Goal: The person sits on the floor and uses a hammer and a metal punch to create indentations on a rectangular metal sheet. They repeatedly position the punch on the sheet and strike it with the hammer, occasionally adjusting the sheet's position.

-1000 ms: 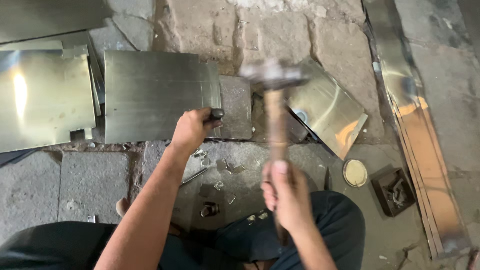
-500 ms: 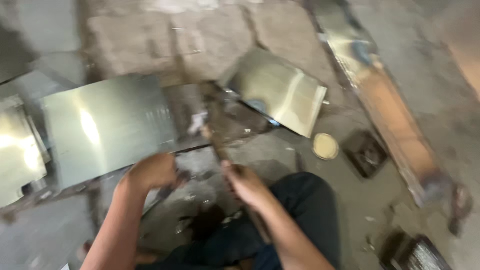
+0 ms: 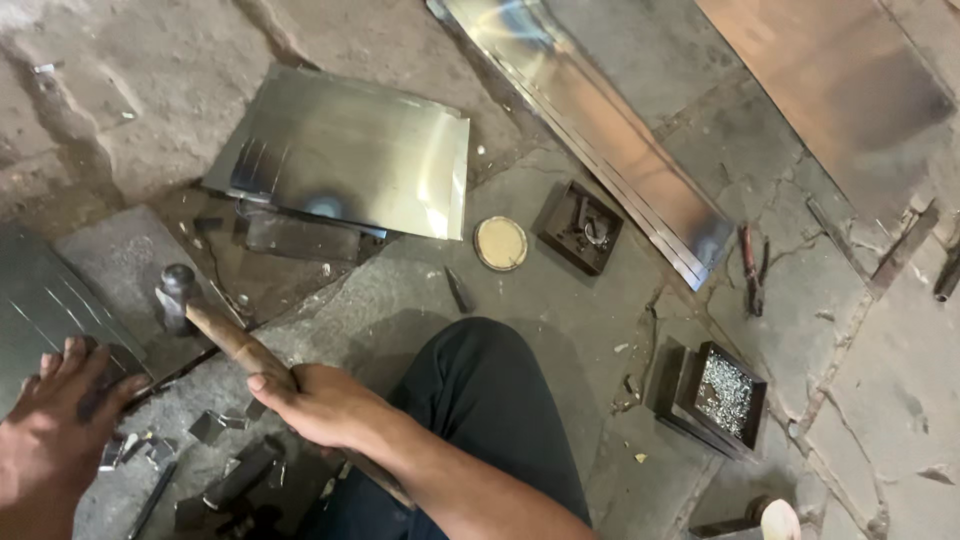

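Observation:
My right hand (image 3: 320, 400) is shut on the wooden handle of a hammer (image 3: 225, 335). The hammer's steel head (image 3: 178, 290) is down on a flat grey plate (image 3: 120, 270) on the stone floor. At the lower left, my left hand (image 3: 55, 420) lies with fingers apart on the near corner of a ribbed metal sheet (image 3: 45, 310). A dark shape under its palm is too hidden to make out. Small metal scraps (image 3: 215, 430) are scattered between the two hands. My dark-trousered knee (image 3: 480, 400) is just right of the right hand.
A shiny metal sheet (image 3: 350, 150) lies ahead, with a round tin lid (image 3: 500, 243) and a dark square tray (image 3: 582, 228) to its right. A long metal strip (image 3: 600, 130) runs diagonally. A tray of small metal bits (image 3: 727, 392) sits at the right, near a rusty tool (image 3: 752, 265).
The hammer was raised, then swung down; its head now rests low at the left. The view has swung right. My left hand slid from the middle sheet to the lower left.

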